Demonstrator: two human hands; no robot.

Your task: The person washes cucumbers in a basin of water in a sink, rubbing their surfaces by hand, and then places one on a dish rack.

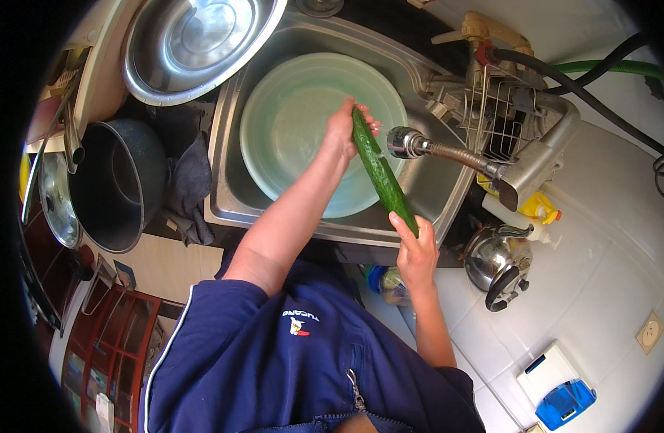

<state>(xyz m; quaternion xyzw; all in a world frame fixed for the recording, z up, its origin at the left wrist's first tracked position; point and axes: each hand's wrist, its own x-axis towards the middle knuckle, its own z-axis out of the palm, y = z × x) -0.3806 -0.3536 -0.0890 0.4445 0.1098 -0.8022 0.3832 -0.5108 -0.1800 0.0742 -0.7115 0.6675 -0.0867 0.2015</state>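
Note:
A long dark-green cucumber (382, 175), wet and shiny, slants over the right side of a pale green basin (254, 155). My right hand (416, 249) grips its lower end, close to the sink's front edge. Around the upper end curls my left hand (342, 130), its fingers partly hidden behind the cucumber. Just right of the cucumber's middle is the tap's spray head (406, 143), on a flexible hose. The basin stands in a steel sink (227, 169) and seems to hold water.
A large steel bowl (148, 72) sits at the back left, above a dark pot (148, 180) and a grey cloth (191, 187). On the right are a wire rack (496, 108), a steel kettle (483, 263) and yellow-and-white bottles (537, 208).

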